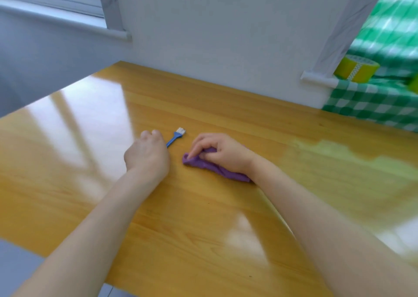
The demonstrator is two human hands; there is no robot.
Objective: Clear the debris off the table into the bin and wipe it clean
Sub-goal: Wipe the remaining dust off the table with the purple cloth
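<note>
Glossy wooden counter (203, 217), white wall behind. No debris visible on it; bin not in view. Left grip (147, 154) curled, apparently round the handle end of the blue brush (176, 136). Right grip (219, 152), fingers bent, pinches the purple cloth (212, 167) against mid-counter. Judged: sweeping done, wiping remains.

Both bare forearms (108, 217) stretch forward, converging. The left hand (147, 155) lies back-up with fingers curled under; the right hand (220, 153), just right of it, pinches a crumpled purple cloth (217, 169).
</note>
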